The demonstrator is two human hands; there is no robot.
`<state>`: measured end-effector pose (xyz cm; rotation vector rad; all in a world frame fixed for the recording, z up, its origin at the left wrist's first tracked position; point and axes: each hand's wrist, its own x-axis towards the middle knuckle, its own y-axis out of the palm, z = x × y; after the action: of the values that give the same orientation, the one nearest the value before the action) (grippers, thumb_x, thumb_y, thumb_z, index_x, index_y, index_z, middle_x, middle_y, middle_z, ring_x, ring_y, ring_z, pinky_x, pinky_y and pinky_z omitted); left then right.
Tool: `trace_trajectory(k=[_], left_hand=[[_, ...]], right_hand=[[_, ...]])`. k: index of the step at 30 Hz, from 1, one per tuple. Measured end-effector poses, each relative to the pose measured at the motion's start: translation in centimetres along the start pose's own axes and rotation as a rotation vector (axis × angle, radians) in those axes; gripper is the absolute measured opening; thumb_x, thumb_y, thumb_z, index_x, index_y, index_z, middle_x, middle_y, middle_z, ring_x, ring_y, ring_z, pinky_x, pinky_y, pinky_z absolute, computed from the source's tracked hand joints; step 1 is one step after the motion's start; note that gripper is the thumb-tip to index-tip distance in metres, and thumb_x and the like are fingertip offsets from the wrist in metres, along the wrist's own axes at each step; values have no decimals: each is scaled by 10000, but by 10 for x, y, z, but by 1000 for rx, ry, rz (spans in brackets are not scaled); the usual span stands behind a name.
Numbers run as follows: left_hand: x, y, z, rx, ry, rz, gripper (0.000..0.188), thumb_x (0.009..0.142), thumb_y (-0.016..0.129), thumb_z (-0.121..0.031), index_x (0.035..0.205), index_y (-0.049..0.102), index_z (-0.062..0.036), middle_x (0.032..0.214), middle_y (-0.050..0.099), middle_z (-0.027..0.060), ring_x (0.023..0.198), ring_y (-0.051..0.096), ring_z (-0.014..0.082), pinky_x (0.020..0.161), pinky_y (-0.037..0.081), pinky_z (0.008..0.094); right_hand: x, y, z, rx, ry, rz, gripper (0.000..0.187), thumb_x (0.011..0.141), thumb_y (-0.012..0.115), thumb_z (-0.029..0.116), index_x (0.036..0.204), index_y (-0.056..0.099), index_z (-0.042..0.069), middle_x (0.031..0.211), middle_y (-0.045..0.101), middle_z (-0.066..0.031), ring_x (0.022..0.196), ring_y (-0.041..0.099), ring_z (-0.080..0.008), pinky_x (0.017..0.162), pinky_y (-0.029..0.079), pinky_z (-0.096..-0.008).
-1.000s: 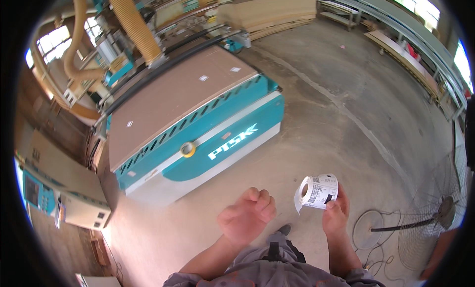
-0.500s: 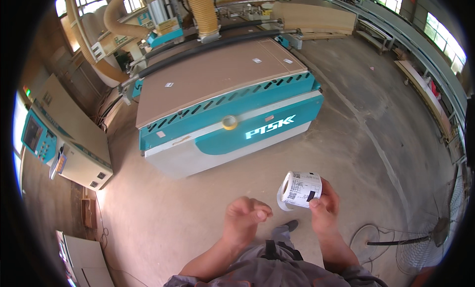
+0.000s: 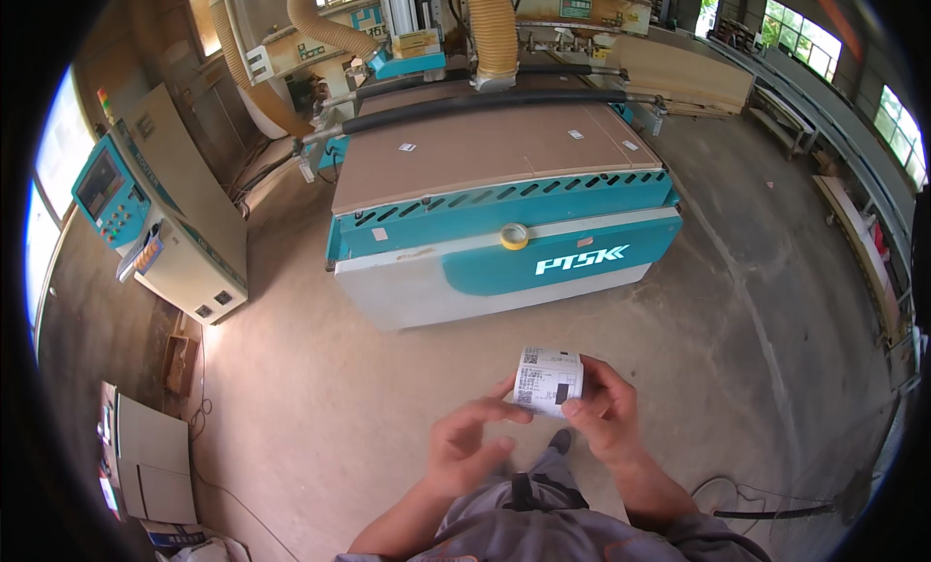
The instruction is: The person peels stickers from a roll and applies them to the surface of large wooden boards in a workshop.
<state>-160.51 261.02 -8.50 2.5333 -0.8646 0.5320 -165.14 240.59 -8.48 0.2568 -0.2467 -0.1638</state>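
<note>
A white roll of printed labels (image 3: 549,380) is held in front of my body, above the concrete floor. My right hand (image 3: 607,413) grips the roll from its right side. The fingertips of my left hand (image 3: 471,444) touch the roll's lower left edge, pinching at a label. Beyond my hands stands a large teal and white cutting machine (image 3: 504,256) with a brown board (image 3: 490,153) lying flat on its bed. A yellow tape ring (image 3: 514,236) rests on the machine's front ledge.
A control cabinet with a screen (image 3: 160,223) stands to the left. Tan dust hoses (image 3: 490,24) hang over the machine's gantry. Stacked boards (image 3: 679,72) lie at the back right. Black cables (image 3: 766,509) trail on the floor by my right side. A white box (image 3: 150,460) sits lower left.
My view has turned to face the machine squarely. My left hand has opened from a fist and come across to touch the roll, which my right hand has drawn in toward the middle.
</note>
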Motion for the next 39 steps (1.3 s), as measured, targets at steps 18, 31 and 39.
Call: trace_trajectory(k=[18, 31, 39], left_hand=[[22, -1, 27, -125, -209, -295, 276, 894, 555, 122, 1131, 624, -3, 1073, 703, 124, 1071, 639, 223, 952, 488, 364], [55, -11, 29, -99, -243, -275, 138, 914, 579, 73, 1001, 677, 31, 1008, 716, 118, 972, 657, 178, 906, 507, 322], [63, -27, 31, -28, -286, -221, 165, 919, 560, 66, 1009, 695, 35, 1019, 718, 131, 978, 659, 180, 901, 502, 318]], right_hand=[[26, -22, -2, -396, -18, -12, 366, 814, 724, 164, 1130, 660, -10, 977, 681, -116, 886, 653, -187, 801, 508, -312], [75, 11, 29, -954, -603, 20, 165, 633, 704, 12, 766, 696, 109, 766, 576, -28, 678, 544, -226, 619, 430, -334], [94, 15, 23, -974, -620, 109, 148, 632, 689, 31, 733, 648, 131, 753, 566, -10, 704, 555, -231, 668, 419, -352]])
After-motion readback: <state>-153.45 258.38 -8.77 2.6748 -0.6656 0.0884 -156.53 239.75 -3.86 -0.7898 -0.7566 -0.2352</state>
